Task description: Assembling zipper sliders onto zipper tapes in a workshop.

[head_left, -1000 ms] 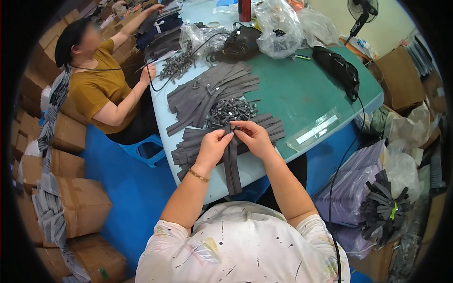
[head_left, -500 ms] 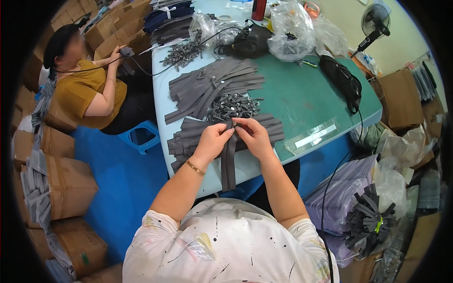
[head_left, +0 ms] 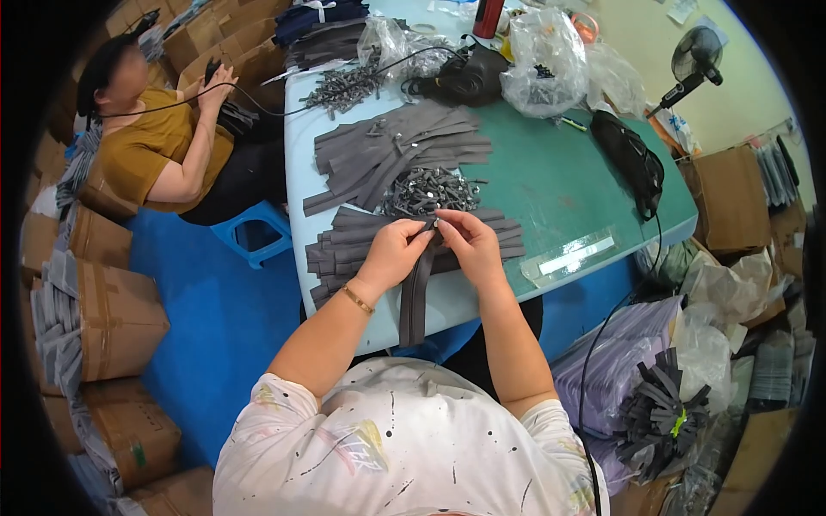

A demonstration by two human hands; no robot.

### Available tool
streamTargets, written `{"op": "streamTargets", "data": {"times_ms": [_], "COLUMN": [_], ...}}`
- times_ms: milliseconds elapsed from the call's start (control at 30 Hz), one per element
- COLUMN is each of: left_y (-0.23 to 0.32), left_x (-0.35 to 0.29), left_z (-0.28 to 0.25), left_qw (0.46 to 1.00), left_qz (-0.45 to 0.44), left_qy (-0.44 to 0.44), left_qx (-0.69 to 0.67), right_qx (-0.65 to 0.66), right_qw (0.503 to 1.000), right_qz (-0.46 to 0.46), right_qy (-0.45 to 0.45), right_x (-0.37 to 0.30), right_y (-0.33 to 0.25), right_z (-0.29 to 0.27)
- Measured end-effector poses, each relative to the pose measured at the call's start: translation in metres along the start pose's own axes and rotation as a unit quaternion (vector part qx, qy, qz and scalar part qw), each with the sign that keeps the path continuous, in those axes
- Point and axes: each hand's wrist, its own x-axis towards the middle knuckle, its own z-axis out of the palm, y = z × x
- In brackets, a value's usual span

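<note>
A dark grey zipper point(head_left: 414, 297) hangs down over the table's front edge. My left hand point(head_left: 396, 254) pinches its top end between thumb and fingers. Just right of it, my right hand point(head_left: 473, 245) is closed at the fingertips on a tiny silvery piece that looks like a zipper slider point(head_left: 437, 222), touching or nearly touching the zipper end. Beyond my fingers lies a heap of small grey and silver sliders point(head_left: 422, 193). Flat grey zippers point(head_left: 340, 251) are stacked under and beside my hands, and another fanned pile point(head_left: 387, 146) lies farther back.
A co-worker point(head_left: 163, 159) sits at the left on a blue stool point(head_left: 251, 234), holding something dark. The table point(head_left: 551, 185) also bears plastic bags point(head_left: 544, 64), a black pouch point(head_left: 628, 163) and a black cable. Cardboard boxes point(head_left: 120, 318) line the left; wrapped bundles point(head_left: 611, 361) stand right.
My view has shifted slightly. My hands stay over the zippers; the fingertips have changed their hold, and the silvery piece now shows at my right fingertips. The co-worker's hands have moved up.
</note>
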Motion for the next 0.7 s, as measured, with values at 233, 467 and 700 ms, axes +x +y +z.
{"op": "streamTargets", "data": {"times_ms": [233, 467, 700], "left_y": [0.001, 0.005, 0.003], "left_x": [-0.001, -0.002, -0.003], "left_z": [0.001, 0.002, 0.004], "left_qw": [1.0, 0.999, 1.0], "left_qz": [0.004, 0.001, 0.01], "left_qy": [-0.017, -0.031, -0.014], "left_qx": [0.002, 0.017, 0.001], "right_qx": [-0.155, -0.22, -0.229], "right_qw": [0.982, 0.967, 0.968], "right_qz": [-0.102, -0.124, -0.098], "right_qy": [0.027, 0.03, 0.016], "right_x": [-0.005, -0.007, -0.01], "right_y": [-0.006, -0.018, -0.025], "right_z": [0.002, 0.001, -0.001]}}
